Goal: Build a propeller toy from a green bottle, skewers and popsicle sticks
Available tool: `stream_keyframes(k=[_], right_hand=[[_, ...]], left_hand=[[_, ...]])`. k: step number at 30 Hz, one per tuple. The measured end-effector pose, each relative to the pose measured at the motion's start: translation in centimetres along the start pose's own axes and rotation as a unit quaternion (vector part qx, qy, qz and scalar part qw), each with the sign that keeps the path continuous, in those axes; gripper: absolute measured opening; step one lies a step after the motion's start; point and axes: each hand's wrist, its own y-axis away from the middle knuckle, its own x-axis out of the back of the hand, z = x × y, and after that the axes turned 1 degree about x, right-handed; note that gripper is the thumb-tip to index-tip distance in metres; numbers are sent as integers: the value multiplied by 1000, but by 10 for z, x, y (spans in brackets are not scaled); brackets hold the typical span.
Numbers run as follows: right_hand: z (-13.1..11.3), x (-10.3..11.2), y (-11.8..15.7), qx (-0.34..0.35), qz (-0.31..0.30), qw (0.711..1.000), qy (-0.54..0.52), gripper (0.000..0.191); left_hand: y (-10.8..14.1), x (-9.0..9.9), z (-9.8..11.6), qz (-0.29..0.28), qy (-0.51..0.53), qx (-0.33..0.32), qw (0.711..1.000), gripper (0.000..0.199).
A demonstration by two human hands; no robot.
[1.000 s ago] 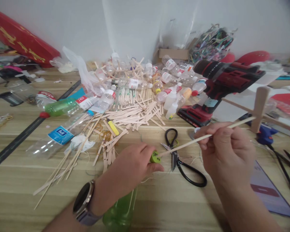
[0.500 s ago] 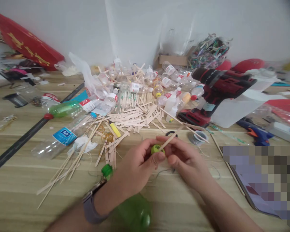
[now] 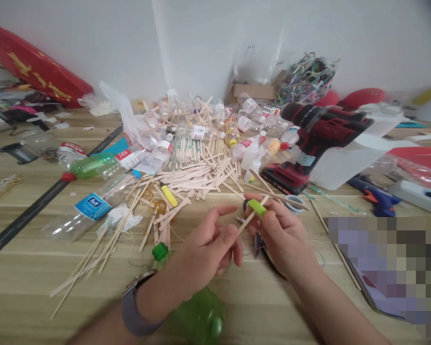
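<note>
Since half a second ago, the green cap [image 3: 256,207] has passed from the left hand [image 3: 210,244] to the right hand [image 3: 278,230]. That right hand pinches it above the table; the left grips a thin stick [image 3: 246,225] at its near end, the far end showing past the cap. Below lie a green bottle [image 3: 201,311] and, by the right hand, scissors [image 3: 257,245], on a pale wood-grain table [image 3: 28,306]. Beyond spread flat wooden sticks [image 3: 194,179], a red-and-black drill [image 3: 319,129] and heaped clear bottles [image 3: 249,103], then a plain greyish wall [image 3: 111,43].

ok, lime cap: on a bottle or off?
Off: the cap sits in the right grip, apart from the near green bottle.
</note>
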Motion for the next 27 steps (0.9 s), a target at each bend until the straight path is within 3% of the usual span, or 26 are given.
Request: stream_keyframes(k=[3,6,11,16,19,21,24,26,27], right_hand=[[6,-2,1,-19,27,999,-23,44],[12,-11,4,-55,38,995,-71,49],[13,-25,12,-115,-10,990,-79,45],[1,-24,9,-143,65,979,-131,34],[-6,-17,3,-141,94,973,-159,30],[-9,-11,-2,-151,93,969,-175,30],[-11,-3,-7,-171,100,961,-193,32],[-10,1,-10,-187,105,957,-197,33],[-9,2,-10,-196,103,955,-196,33]], left_hand=[[2,-3,2,-29,39,18,999,43],[2,-4,6,-20,95,40,994,37],[0,-5,9,2,159,67,985,28],[5,-16,2,-9,107,118,987,15],[16,-14,3,0,-67,78,995,23],[28,-5,5,46,-275,-7,960,29],[51,14,2,220,-508,-99,827,34],[66,25,-8,307,-584,-89,746,44],[73,27,-14,316,-602,-61,730,50]])
